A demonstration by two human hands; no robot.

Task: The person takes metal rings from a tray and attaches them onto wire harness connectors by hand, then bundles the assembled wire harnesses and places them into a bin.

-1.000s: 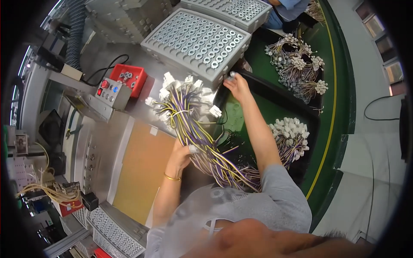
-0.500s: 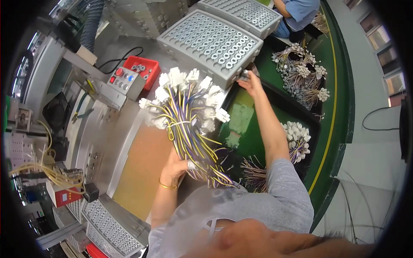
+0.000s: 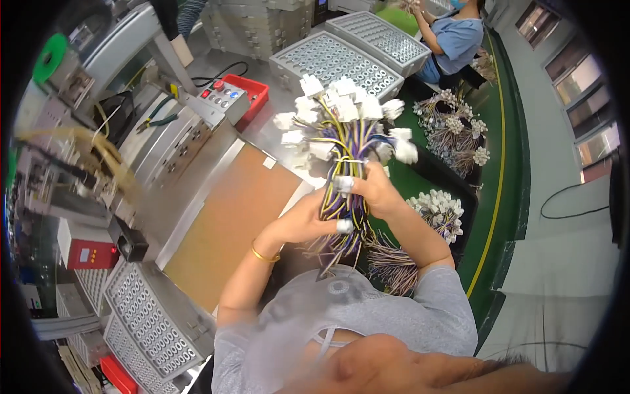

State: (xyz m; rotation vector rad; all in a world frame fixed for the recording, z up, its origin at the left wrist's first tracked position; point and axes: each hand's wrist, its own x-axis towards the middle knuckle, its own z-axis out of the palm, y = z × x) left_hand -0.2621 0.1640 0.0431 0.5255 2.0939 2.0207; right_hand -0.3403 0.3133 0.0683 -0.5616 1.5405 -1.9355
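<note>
A thick bundle of wire harnesses (image 3: 342,148) stands upright in front of me, its yellow, purple and dark wires tied near the top with a white band. White plastic connectors (image 3: 341,98) fan out from its upper end. My left hand (image 3: 305,217) wraps around the lower wires, thumb across them. Higher up, just beneath the tie, my right hand (image 3: 376,189) grips the same bundle from the right. Both thumbs wear white coverings. Loose wire ends hang below toward my shirt.
Right, on the green bench (image 3: 489,223), lie more harness bundles (image 3: 436,213). Grey trays (image 3: 338,62) of round parts sit ahead, beside a red bin (image 3: 252,98) and a button box (image 3: 225,100). Pliers (image 3: 157,117) lie left. Beyond the trays sits a co-worker (image 3: 456,43).
My right hand has come back from the tray's edge and taken hold of the bundle. The bundle has moved right and turned more upright; the left hand has shifted right with it.
</note>
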